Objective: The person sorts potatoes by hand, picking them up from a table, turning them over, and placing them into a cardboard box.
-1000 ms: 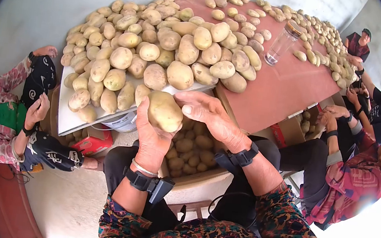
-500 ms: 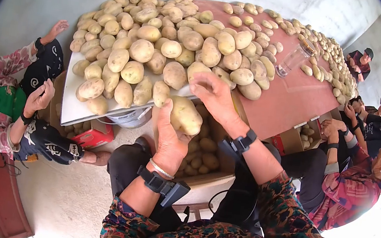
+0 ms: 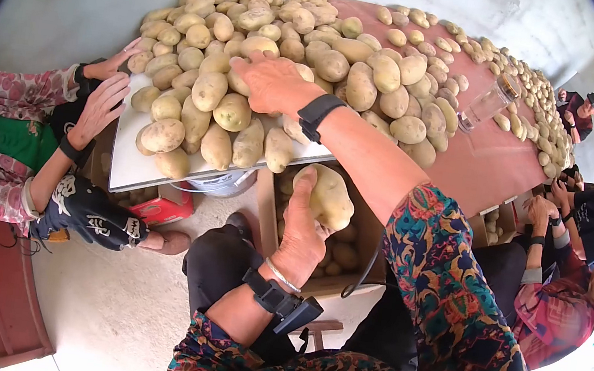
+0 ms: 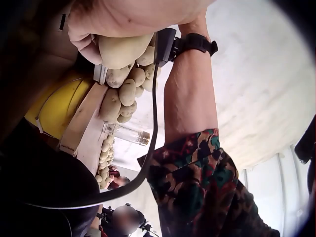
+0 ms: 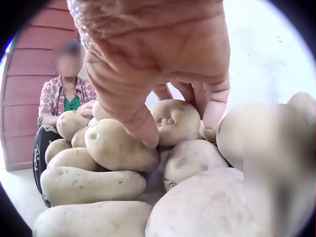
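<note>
My left hand (image 3: pixel 301 242) holds a large potato (image 3: pixel 333 199) over the box, with the thumb along its near side. In the left wrist view that potato (image 4: pixel 123 51) is partly covered by the hand (image 4: pixel 133 17). My right hand (image 3: pixel 273 85) reaches onto the potato heap (image 3: pixel 273 25) on the table. In the right wrist view the hand (image 5: pixel 158 49) comes down from above, thumb and fingers curled round a potato (image 5: pixel 176 123) among the others.
A wooden box (image 3: pixel 267 212) of potatoes stands below the table edge, beside a bucket (image 3: pixel 220 184). A glass jar (image 3: pixel 488 104) stands on the red tabletop (image 3: pixel 458 158). One person (image 3: pixel 15 133) sits left; others are at right.
My right hand has left the area beside the held potato and moved up and left onto the heap. The left hand still holds its potato, now slightly farther right in view.
</note>
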The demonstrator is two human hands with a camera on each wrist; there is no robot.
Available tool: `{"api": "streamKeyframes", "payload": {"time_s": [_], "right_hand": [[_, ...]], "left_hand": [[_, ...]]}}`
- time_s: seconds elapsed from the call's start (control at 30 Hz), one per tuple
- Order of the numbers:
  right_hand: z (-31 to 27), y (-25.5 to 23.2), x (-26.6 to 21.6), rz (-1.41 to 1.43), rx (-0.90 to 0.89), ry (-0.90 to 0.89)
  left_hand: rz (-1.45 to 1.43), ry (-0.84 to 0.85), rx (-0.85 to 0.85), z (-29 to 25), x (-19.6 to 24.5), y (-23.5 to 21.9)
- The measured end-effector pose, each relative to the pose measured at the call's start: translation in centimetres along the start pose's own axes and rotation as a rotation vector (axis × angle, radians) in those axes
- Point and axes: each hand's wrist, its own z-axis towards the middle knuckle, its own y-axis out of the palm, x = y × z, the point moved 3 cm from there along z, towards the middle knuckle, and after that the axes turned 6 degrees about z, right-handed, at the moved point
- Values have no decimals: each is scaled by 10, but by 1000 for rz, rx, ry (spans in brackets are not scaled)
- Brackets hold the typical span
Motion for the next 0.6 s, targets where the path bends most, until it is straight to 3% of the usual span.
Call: {"api": "streamKeyframes", "payload": {"time_s": [0.17,0.23,0.27,0.33,0.4,0.43,0.5,0.6], "right_hand": [[11,-7,11,56,-53,99],[3,-19,21,427,132,153],[-9,-23,24,432,117,182],[-32,-49,30,1021,316,238],[-58,-57,35,1545,291,59],[-75,-64,32,1549,292,71],[-113,-73,24,1968,330,71],[-157,-73,23,2119,462,206]], "left_hand": [[31,-21,10,0,1,1],[20,1,-71,-1,3,2],[19,-18,-57,-4,5,3],[17,-45,-89,-3,9,4],[43,-46,-53,-1,12,3],[69,-50,-10,-3,14,3],[103,2,-62,6,14,0],[172,51,-118,13,17,-2]]}}
